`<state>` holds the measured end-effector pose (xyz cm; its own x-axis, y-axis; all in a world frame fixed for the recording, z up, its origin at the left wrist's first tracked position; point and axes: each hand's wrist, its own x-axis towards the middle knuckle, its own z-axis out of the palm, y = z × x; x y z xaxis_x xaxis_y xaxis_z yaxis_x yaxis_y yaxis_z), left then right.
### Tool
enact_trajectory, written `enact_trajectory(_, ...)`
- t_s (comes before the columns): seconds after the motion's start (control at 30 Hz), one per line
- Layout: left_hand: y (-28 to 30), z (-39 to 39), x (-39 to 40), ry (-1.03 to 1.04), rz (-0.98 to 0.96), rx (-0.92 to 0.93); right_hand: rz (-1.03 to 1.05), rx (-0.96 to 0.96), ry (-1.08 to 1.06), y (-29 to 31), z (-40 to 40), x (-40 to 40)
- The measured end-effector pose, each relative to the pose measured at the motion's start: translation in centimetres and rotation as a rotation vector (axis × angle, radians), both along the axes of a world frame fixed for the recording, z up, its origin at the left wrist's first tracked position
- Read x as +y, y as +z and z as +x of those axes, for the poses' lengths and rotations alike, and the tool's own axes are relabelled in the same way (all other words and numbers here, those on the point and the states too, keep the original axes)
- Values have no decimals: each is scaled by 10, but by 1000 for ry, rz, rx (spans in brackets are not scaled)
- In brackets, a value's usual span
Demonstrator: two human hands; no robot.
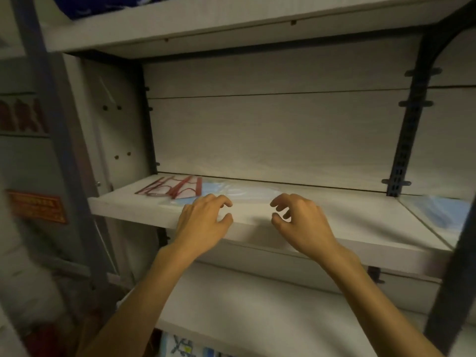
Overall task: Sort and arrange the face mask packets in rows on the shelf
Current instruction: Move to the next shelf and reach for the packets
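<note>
Reaching: two bare forearms extend up toward a pale wood-grain shelf [360,215] in a dim storage unit, both hands poised at its front edge.
Left hand: the left hand [203,222] hovers over the shelf's front lip, fingers loosely curled and spread, gripping nothing; its fingertips sit just beside the near edge of the blue packets.
Right hand: the right hand [301,222] mirrors it a little to the right, fingers bent in a relaxed claw, thumb apart, holding nothing; whether the fingertips touch the board cannot be told.
Face mask packets: clear-wrapped blue face mask packets [239,193] lie flat toward the back of the shelf, between and just beyond the two hands, their outlines blurred.
Red-trimmed packets: red-edged packets [175,189] lie fanned and overlapping at the shelf's left end, touching the blue ones on their right side.
Neighbouring bay: another blue mask packet [443,210] lies on the adjoining shelf at far right, well apart from the hands.
Frame: a dark slotted metal upright [404,140] stands at the right rear of the shelf.
Above: an upper shelf board [231,24] spans the top.
Left margin: an orange sign [38,206] hangs on the wall, its lettering unreadable.
</note>
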<state>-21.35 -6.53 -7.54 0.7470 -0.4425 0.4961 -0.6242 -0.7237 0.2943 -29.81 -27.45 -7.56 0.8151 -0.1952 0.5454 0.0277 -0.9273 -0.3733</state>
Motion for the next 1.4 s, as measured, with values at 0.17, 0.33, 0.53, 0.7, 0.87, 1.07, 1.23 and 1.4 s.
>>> enact_trajectory(0.17, -4, 82, 52, 153, -89, 2, 0, 10, -25, -2, 56, 26)
enact_trajectory(0.33, -8, 157, 92, 269, -89, 37, -16, 82, -52, -5, 97, 49)
enact_trajectory(0.53, -6, 221, 111, 262, 112, 242, 4, 86, -128, 7, 153, 78)
enact_trajectory(0.7, -2, 245, 111, 213, 104, 246, 39, 123, -171, 16, 218, 112)
enact_trajectory(0.87, 1, 252, 119, 210, 84, 125, 24, 255, -262, 19, 275, 138)
enact_trajectory(1.07, -9, 263, 134, 105, 35, 0, -24, 416, -386, -1, 298, 144)
enact_trajectory(1.23, -19, 272, 139, 17, -421, 55, -4, 460, -312, -10, 306, 139)
enact_trajectory(1.4, -12, 283, 154, -26, -1183, 553, 196, 372, -230, -9, 309, 134)
